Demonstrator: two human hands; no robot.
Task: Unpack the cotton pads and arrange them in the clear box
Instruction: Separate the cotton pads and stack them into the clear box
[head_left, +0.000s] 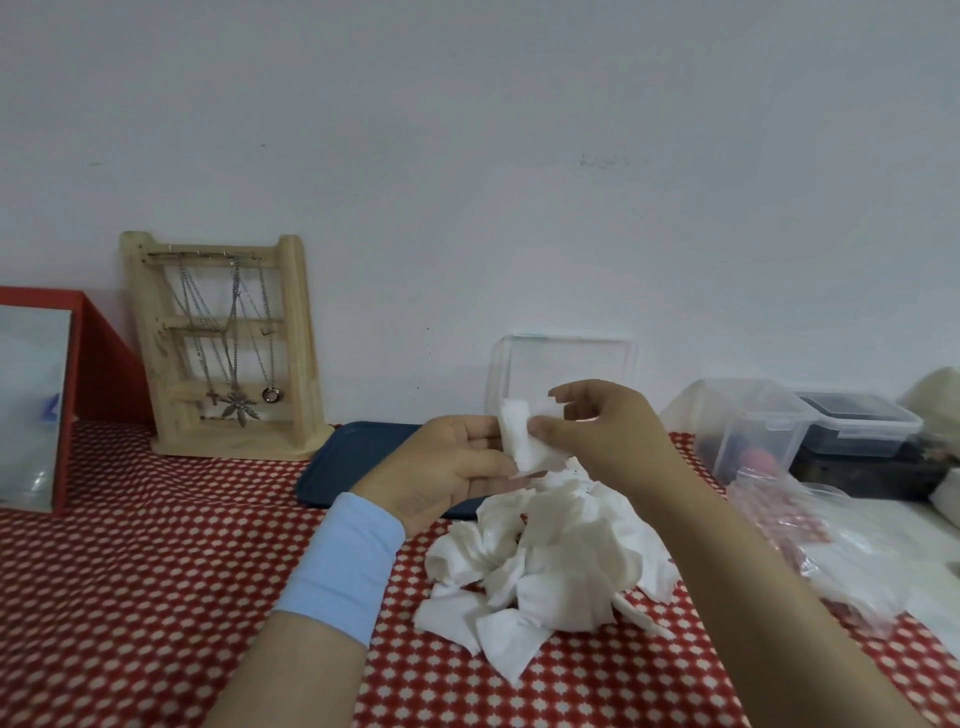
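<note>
The left hand and right hand together pinch a small white stack of cotton pads above a loose white heap of pads on the red-patterned tablecloth, in front of the clear plastic box.

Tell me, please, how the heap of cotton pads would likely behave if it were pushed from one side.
The heap of cotton pads lies loose and crumpled, so it would probably spread apart rather than slide as one. The pads look thin, with bent and folded edges, so they are likely floppy and very light.
</note>
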